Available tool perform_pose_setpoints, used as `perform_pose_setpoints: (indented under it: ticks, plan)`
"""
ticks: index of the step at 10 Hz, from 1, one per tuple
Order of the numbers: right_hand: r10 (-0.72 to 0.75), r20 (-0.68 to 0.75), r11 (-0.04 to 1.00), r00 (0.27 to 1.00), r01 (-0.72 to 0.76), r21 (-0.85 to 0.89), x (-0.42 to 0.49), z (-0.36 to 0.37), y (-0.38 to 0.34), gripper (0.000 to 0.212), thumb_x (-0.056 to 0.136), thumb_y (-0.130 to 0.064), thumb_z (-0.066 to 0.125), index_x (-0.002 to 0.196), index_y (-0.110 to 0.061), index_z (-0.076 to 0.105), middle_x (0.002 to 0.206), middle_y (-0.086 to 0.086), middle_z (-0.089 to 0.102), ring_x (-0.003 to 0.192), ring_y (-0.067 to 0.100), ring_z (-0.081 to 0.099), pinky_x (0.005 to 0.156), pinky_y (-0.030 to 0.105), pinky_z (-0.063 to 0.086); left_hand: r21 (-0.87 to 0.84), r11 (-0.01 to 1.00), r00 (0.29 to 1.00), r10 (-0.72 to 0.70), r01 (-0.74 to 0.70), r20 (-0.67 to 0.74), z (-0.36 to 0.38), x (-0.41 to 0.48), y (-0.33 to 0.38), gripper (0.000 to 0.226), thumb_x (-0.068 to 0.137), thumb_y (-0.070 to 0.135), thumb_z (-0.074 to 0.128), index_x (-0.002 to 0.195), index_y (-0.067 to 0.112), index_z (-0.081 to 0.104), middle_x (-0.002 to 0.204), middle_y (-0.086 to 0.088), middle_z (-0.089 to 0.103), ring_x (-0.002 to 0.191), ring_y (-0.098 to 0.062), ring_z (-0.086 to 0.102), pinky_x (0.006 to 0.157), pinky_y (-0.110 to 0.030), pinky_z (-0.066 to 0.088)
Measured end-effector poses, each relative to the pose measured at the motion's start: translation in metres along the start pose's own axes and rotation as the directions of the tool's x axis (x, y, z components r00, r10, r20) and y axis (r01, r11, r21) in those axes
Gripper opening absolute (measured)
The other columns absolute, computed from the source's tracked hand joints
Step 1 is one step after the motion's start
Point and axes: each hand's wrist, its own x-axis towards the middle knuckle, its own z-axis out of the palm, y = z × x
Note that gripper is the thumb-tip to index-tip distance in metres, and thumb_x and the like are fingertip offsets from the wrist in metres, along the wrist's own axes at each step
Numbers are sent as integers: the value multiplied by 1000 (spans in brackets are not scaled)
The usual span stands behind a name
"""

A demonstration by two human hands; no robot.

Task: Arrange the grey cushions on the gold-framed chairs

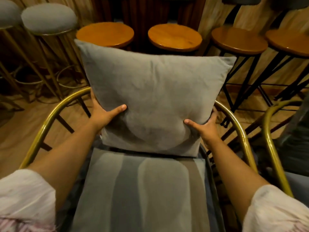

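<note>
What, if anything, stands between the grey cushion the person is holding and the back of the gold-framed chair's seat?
Nothing visible does. Both the left hand and the right hand grip the grey cushion, upright at the rear of the seat pad, inside the gold frame. The space directly behind the cushion is hidden.

I count one grey cushion (150, 101), gripped between my two hands, left (102, 114) and right (206, 126). I see two gold-framed chairs: one (41, 131) under the cushion and part of another (270, 139) at the right edge. Behind stand four round wooden-topped stools (105, 33) (174, 36) (239, 40) (287, 42) and two grey-padded gold-legged stools (48, 18) (8, 12).
</note>
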Motion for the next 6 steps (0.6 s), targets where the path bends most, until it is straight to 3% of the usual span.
perform_pose_setpoints:
  ticks: [1, 2, 3, 4, 5, 6]
  plan:
    - [53, 67, 997, 996, -49, -62, -6, 7, 19, 113, 66, -16, 85, 147, -17, 6, 152, 9, 28, 137, 26, 34, 103, 29, 34, 38, 996, 997, -83, 83, -10, 8, -17, -30, 112, 73, 33, 79, 152, 21, 1, 160, -3, 20, 146, -24, 26, 113, -29, 24]
    - [86, 93, 994, 992, -79, -81, -4, 11, 24, 109, 72, -11, 81, 147, -12, 2, 154, 11, 25, 139, 27, 31, 99, 22, 28, 8, 991, 990, -132, 132, -40, 13, -13, -51, 105, 73, 36, 78, 152, 18, 10, 158, -5, 26, 143, -26, 31, 113, -28, 27]
    - [116, 103, 989, 988, -105, -104, 2, 12, 24, 107, 74, -12, 79, 147, -12, 1, 155, 12, 23, 140, 29, 29, 97, 23, 28, 12, 968, 968, -252, 252, 16, 14, 0, -55, 115, 68, 47, 78, 152, 22, 3, 160, -5, 21, 145, -30, 28, 118, -47, 28]
    - [198, 120, 980, 973, -195, -35, -1, 17, 27, 96, 76, -2, 75, 145, -19, 11, 152, 11, 24, 137, 34, 31, 96, 34, 37, 49, 960, 961, -277, 277, -14, 16, 5, -61, 126, 62, 52, 80, 154, 23, -2, 161, -7, 20, 146, -33, 27, 119, -49, 26]
    - [261, 96, 965, 961, -260, -19, -4, 19, 22, 90, 76, -3, 75, 144, -16, 18, 143, 6, 31, 131, 28, 36, 90, 37, 45, 110, 951, 956, -283, 289, -72, 23, -1, -60, 118, 68, 56, 74, 154, 17, 3, 159, -15, 24, 143, -37, 30, 117, -48, 28]
    - [259, 85, 938, 962, -229, -261, -4, 11, 18, 102, 68, -26, 84, 145, -12, 19, 151, 12, 33, 136, 35, 37, 109, 46, 37, 171, 944, 959, -269, 281, -89, 31, -19, -50, 103, 81, 54, 62, 155, 14, 2, 159, -15, 23, 143, -37, 30, 118, -44, 27]
